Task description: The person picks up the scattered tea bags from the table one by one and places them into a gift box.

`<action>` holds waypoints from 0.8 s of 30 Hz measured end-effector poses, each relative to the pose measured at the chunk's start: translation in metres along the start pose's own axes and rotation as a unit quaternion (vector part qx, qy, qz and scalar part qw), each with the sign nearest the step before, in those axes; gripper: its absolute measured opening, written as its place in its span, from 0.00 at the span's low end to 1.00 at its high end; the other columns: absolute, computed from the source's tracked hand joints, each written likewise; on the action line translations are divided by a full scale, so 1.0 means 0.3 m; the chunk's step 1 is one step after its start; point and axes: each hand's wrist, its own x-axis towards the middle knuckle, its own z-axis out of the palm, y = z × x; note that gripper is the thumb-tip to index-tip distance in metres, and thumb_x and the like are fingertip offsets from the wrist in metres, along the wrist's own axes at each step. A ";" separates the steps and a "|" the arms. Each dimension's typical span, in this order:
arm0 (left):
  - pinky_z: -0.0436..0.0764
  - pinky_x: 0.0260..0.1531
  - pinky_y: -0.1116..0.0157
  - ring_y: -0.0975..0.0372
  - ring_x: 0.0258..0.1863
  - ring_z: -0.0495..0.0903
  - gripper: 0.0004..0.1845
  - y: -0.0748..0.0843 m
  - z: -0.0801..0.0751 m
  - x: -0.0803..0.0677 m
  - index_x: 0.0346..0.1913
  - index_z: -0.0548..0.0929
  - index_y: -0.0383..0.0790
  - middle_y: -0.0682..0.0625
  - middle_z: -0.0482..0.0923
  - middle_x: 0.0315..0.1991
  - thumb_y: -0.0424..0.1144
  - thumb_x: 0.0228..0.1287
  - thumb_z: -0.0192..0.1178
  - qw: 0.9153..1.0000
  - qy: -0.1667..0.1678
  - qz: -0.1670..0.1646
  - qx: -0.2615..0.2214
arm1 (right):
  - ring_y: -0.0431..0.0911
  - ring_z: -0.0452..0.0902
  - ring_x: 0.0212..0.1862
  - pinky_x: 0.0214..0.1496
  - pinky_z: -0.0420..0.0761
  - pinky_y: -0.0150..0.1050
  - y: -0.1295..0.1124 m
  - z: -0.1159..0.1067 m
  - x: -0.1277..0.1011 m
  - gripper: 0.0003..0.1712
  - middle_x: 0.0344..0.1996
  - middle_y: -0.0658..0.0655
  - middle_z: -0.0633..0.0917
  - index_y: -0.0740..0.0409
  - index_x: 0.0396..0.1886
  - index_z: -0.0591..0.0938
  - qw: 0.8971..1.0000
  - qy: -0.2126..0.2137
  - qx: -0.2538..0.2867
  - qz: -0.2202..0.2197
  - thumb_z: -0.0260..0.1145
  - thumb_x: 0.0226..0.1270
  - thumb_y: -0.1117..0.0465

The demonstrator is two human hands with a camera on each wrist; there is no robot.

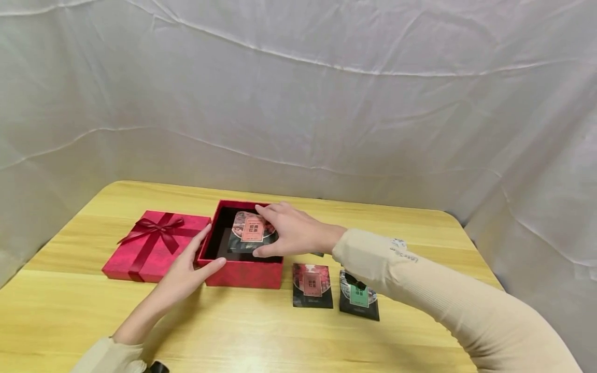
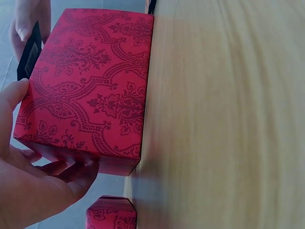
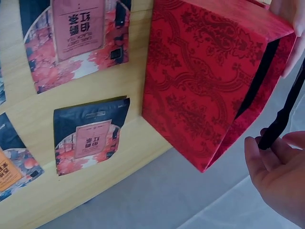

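Left hand (image 1: 186, 272) rests against the near left corner of the open red box (image 1: 242, 272), thumb laid along the near wall and fingers spread up the left wall; the left wrist view shows the same hand (image 2: 33, 186) with its fingers under the patterned side of the box (image 2: 90, 86). Farthest left on the wooden desk (image 1: 261, 336) lies the red lid (image 1: 156, 246) with its dark red ribbon bow, just beside the box and touching or nearly touching its left wall. The box stands near the middle of the desk, its inside black. Over it the right hand (image 1: 289, 230) pinches a dark tea packet (image 1: 252, 233) with a pink label, fingers on the far edge and thumb on the near edge; the packet sits tilted in the box opening. In the right wrist view the right hand (image 3: 279, 176) grips the thin dark edge of that packet (image 3: 281, 119) beside the red wall of the box (image 3: 205, 81). Right of the box, on the near side, two more packets lie flat: a pink-labelled packet (image 1: 312, 285) and, just right of it, a green-labelled packet (image 1: 359, 300), partly under the cream sleeve (image 1: 443, 290). White cloth (image 1: 298, 93) hangs behind the desk.
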 end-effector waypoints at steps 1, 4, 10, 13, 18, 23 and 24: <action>0.59 0.60 0.35 0.39 0.68 0.56 0.46 -0.001 0.000 0.000 0.78 0.45 0.46 0.34 0.53 0.72 0.49 0.67 0.61 1.000 0.001 0.000 -0.002 | 0.50 0.55 0.71 0.69 0.62 0.48 -0.003 0.000 0.001 0.54 0.71 0.56 0.64 0.56 0.77 0.55 1.000 -0.002 0.003 0.001 0.67 0.58 0.37; 0.59 0.60 0.35 0.39 0.68 0.55 0.46 -0.002 -0.002 0.000 0.78 0.45 0.47 0.34 0.52 0.73 0.49 0.67 0.61 1.000 0.002 -0.001 -0.001 | 0.50 0.54 0.72 0.69 0.61 0.49 -0.008 0.000 0.005 0.54 0.71 0.55 0.62 0.54 0.77 0.55 1.000 -0.006 0.006 0.004 0.67 0.59 0.37; 0.58 0.60 0.35 0.39 0.69 0.54 0.46 0.002 -0.002 -0.002 0.78 0.45 0.47 0.34 0.51 0.73 0.50 0.67 0.61 1.000 0.002 0.000 0.005 | 0.49 0.56 0.71 0.68 0.63 0.49 -0.001 0.006 0.012 0.52 0.70 0.55 0.63 0.53 0.77 0.56 1.000 -0.004 -0.005 0.003 0.67 0.59 0.38; 0.58 0.60 0.35 0.39 0.69 0.53 0.46 0.002 0.000 -0.003 0.78 0.45 0.46 0.34 0.51 0.73 0.50 0.66 0.61 1.000 0.002 0.000 0.004 | 0.49 0.58 0.69 0.66 0.66 0.48 0.004 0.013 0.016 0.52 0.69 0.55 0.65 0.53 0.77 0.56 1.000 -0.003 -0.012 -0.003 0.66 0.60 0.38; 0.57 0.61 0.35 0.39 0.70 0.52 0.46 -0.004 0.001 -0.001 0.78 0.46 0.45 0.35 0.51 0.73 0.50 0.66 0.61 1.000 0.004 0.001 0.001 | 0.48 0.59 0.68 0.65 0.67 0.47 0.008 0.021 0.024 0.50 0.69 0.54 0.66 0.51 0.76 0.57 1.000 -0.001 -0.009 -0.008 0.66 0.60 0.38; 0.58 0.61 0.36 0.40 0.69 0.54 0.46 -0.007 0.001 0.000 0.78 0.46 0.46 0.35 0.52 0.73 0.50 0.66 0.61 1.000 0.004 0.000 -0.003 | 0.48 0.59 0.68 0.65 0.67 0.47 0.010 0.026 0.030 0.49 0.68 0.54 0.66 0.50 0.76 0.58 1.000 0.000 -0.007 -0.009 0.66 0.60 0.38; 0.58 0.61 0.36 0.40 0.69 0.54 0.46 -0.008 0.001 0.000 0.78 0.46 0.46 0.35 0.52 0.73 0.50 0.66 0.61 1.000 0.004 -0.001 -0.002 | 0.47 0.59 0.67 0.65 0.67 0.47 0.011 0.026 0.031 0.49 0.68 0.54 0.66 0.49 0.76 0.58 1.000 0.001 -0.007 -0.010 0.66 0.60 0.38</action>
